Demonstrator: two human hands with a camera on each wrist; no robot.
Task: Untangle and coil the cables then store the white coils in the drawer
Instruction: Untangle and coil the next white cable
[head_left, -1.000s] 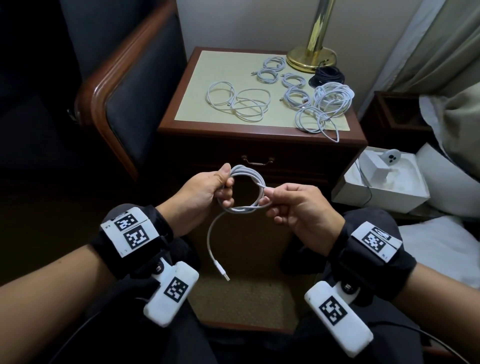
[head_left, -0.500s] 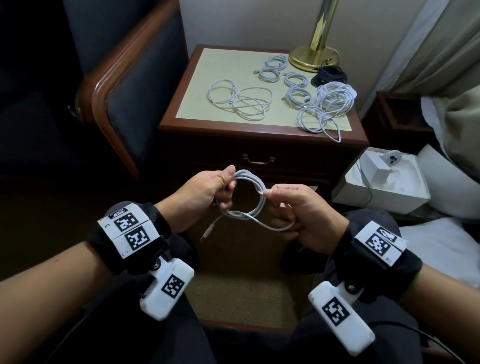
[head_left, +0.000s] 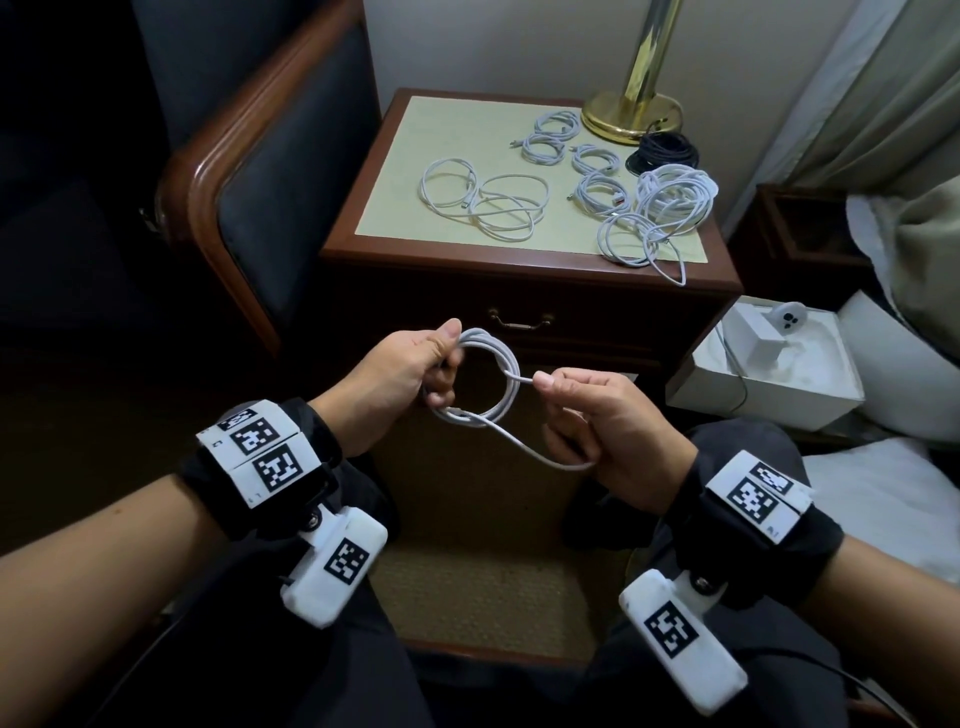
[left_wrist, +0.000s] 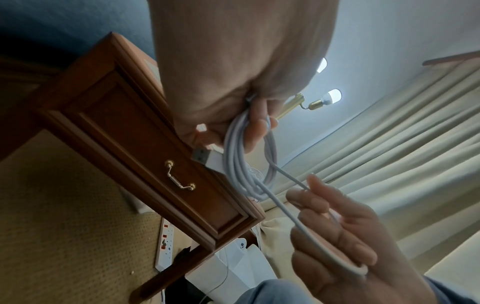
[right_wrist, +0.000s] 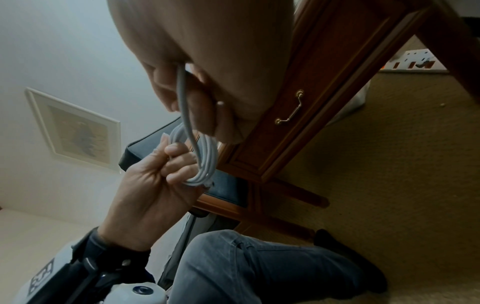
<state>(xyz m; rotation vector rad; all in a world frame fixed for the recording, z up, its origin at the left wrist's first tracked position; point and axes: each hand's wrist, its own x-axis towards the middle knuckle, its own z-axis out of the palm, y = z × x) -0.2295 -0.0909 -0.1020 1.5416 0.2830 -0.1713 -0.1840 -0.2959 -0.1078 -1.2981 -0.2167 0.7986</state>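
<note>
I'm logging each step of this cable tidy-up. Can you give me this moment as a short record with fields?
left hand: grips white coil
right hand: pinches the coil's loose tail
drawer: closed
nightstand: four small white coils, loose white cables, one black coil
stage: coil nearly wound, none stored that can be seen

Head view: looks forward and down from above at both hands, with the nightstand (head_left: 524, 270) beyond them.
Left wrist view: sits very near the left hand (left_wrist: 233, 67), looking along it and upward past the drawer (left_wrist: 145, 156) front.
Right wrist view: sits very near the right hand (right_wrist: 207, 51), looking along it toward the left hand (right_wrist: 153, 181).
Shared: all three views take in the white cable coil (head_left: 488, 379) and the drawer handle (head_left: 519, 320).
</note>
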